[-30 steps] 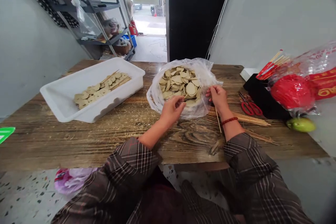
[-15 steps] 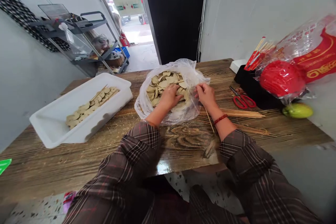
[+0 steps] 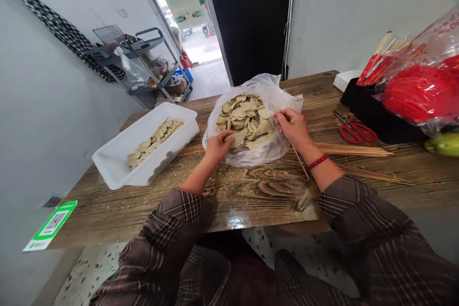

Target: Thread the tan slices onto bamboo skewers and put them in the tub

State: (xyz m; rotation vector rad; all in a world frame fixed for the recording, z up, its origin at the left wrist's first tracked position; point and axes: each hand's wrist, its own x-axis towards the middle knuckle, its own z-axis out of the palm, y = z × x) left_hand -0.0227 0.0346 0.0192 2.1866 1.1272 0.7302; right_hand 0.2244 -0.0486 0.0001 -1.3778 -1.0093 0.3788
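Pale tan, flat round slices (image 3: 244,112) fill an open clear plastic bag (image 3: 265,87) on the wooden table. At the bag's near left edge, my left hand (image 3: 218,147) pinches one slice between thumb and fingers. My right hand (image 3: 293,126), with a red bead bracelet, is closed on a thin wooden skewer (image 3: 300,162) at the bag's right side; the skewer slants down toward the table below the hand. Several more skewers (image 3: 358,150) lie on the table to the right. Left of the bag, a white tray (image 3: 114,153) holds skewered slices (image 3: 154,143).
Red-handled scissors (image 3: 357,132) lie right of the bag. Beyond them are a black container (image 3: 380,114) with red packets, a red plastic-wrapped bundle (image 3: 419,91) and a green fruit (image 3: 444,144). A green-edged code card (image 3: 53,224) is at the table's left edge.
My left hand has moved from the middle of the slices toward me to the bag's near left edge, now with a slice. My right hand stays on the skewer. The view has shifted left.
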